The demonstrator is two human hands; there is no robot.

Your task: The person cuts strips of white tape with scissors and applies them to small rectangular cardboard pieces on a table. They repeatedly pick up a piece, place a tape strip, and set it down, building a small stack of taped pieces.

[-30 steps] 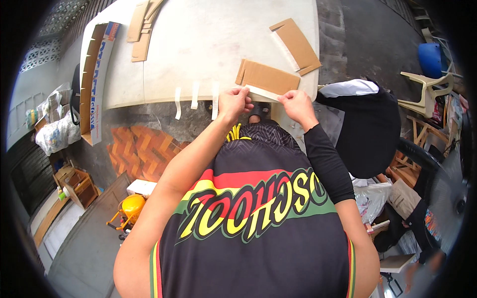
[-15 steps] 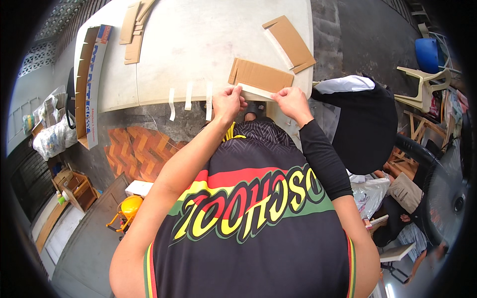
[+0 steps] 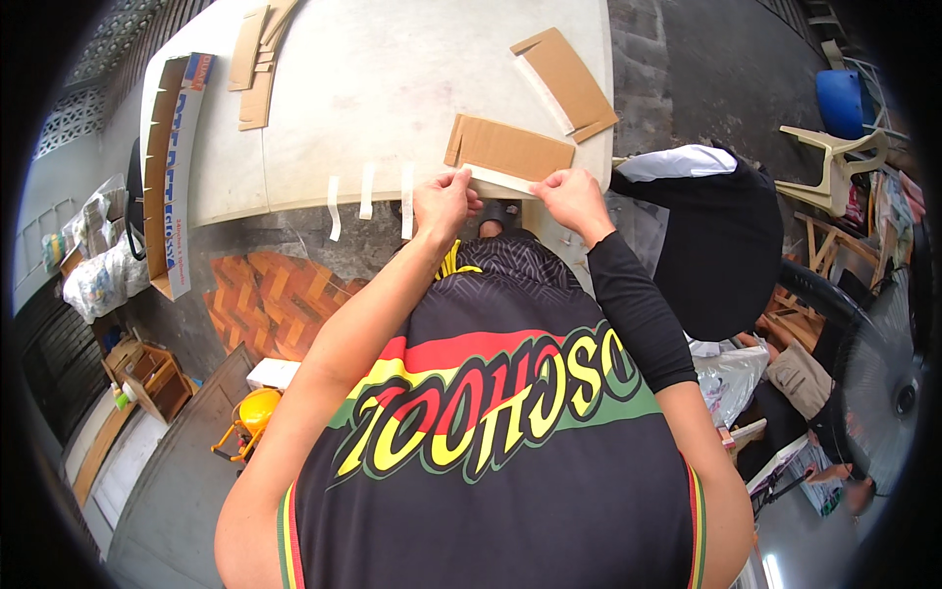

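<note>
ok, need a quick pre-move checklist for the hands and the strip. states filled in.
1. Left hand pinching the white strip's left end: ok.
2. Right hand on its right end: ok.
3. Strip lying along the near edge of the closer cardboard piece: ok.
4. Strip stuck down: cannot tell.
5. Second cardboard piece clear of both hands: ok.
6. Three other strips at the table's near edge: ok.

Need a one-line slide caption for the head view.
Left hand and right hand hold a white strip along the near edge of a cardboard piece on a white table.
</note>
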